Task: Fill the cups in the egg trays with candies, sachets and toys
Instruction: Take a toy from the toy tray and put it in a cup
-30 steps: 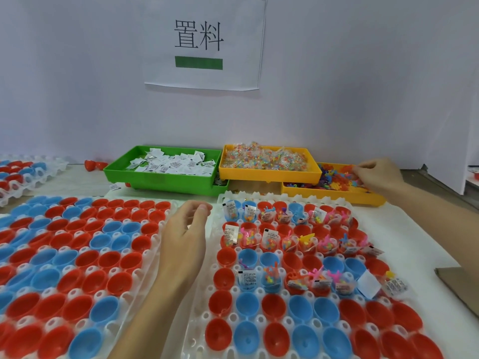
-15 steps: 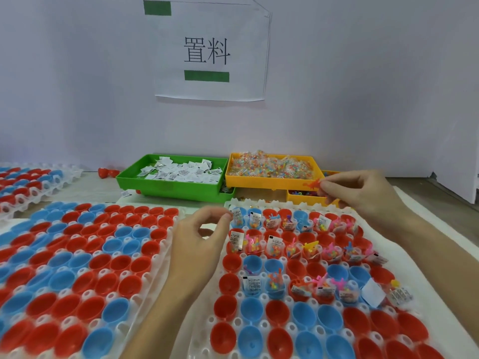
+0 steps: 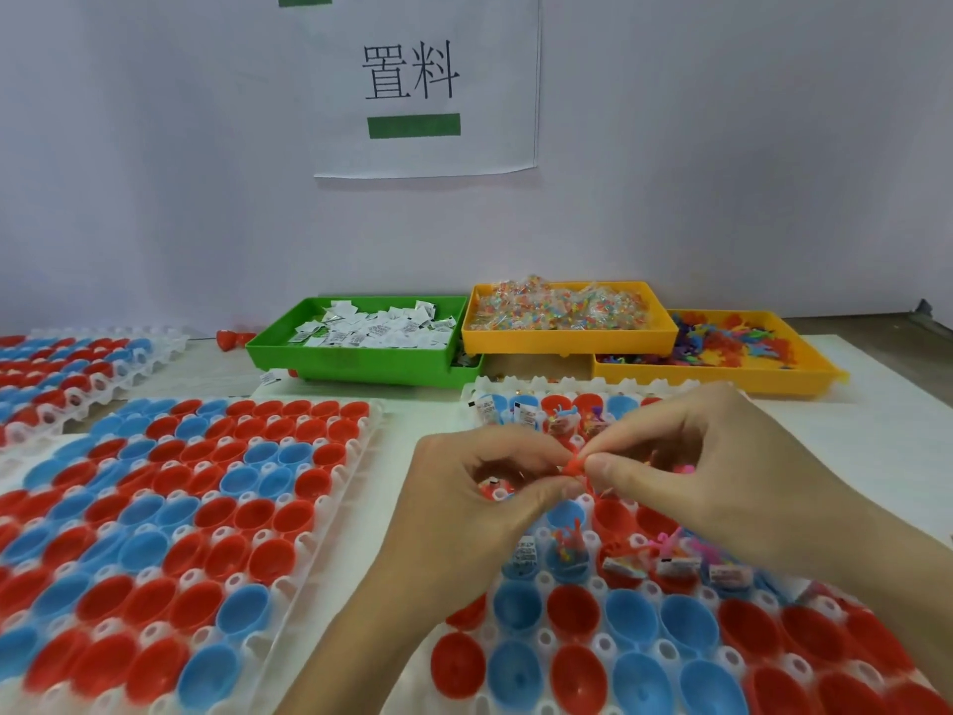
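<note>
Hands: both meet at centre frame, above the right egg tray (image 3: 567, 657). Left hand (image 3: 479, 508) and right hand (image 3: 722, 472) each have fingertips curled in and pinched on one small red toy (image 3: 574, 465), held between them.
Why held so: my guess is the toy is being separated or turned to suit a cup; two-handed pinching fits a small, fiddly piece.
Cups below: an empty blue cup (image 3: 567, 513) sits just under the toy, the likely drop spot. Cups at mid-tray hold sachets and toys; the near rows are empty.
Task progress: right tray partly filled, far rows first. Left egg tray (image 3: 330, 508), lower left of frame, shows only empty red and blue cups. A third tray (image 3: 170, 348) lies at the far left edge, too blurred to read.
Supplies: green bin (image 3: 356, 361) of white sachets, upper yellow bin (image 3: 567, 335) of wrapped candies, lower yellow bin (image 3: 722, 374) of coloured toys, all lined up at the back of the tabletop (image 3: 423, 405) within reach of the trays.
Edges: the two near trays lie side by side, a narrow strip of tabletop between them; the left forearm crosses that strip.
Open room: clear air between hands and bins; bare tabletop at right of frame.
Risk: the toy may bounce off a cup rim.
</note>
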